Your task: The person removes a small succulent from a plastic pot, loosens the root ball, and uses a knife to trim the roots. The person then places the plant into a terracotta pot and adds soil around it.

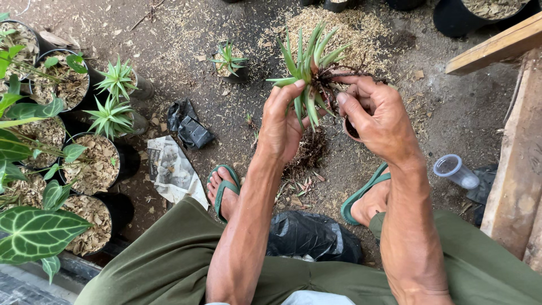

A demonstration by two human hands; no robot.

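A small spiky green plant (307, 62) with bare dark roots is held up in front of me, above the dirt ground. My left hand (285, 121) grips its lower leaves from the left. My right hand (379, 118) holds the root end from the right, fingers curled around the roots and what looks like a small dark pot, mostly hidden in the palm. A clump of roots and debris (307, 149) lies on the ground beneath the hands, between my feet in green sandals (224, 189).
Black pots of leafy and spiky plants (93, 164) line the left side. One small potted spiky plant (228, 61) stands ahead. A crumpled newspaper (172, 169), black plastic bags (192, 130), a clear plastic cup (456, 171) and wooden planks (516, 169) on the right surround me.
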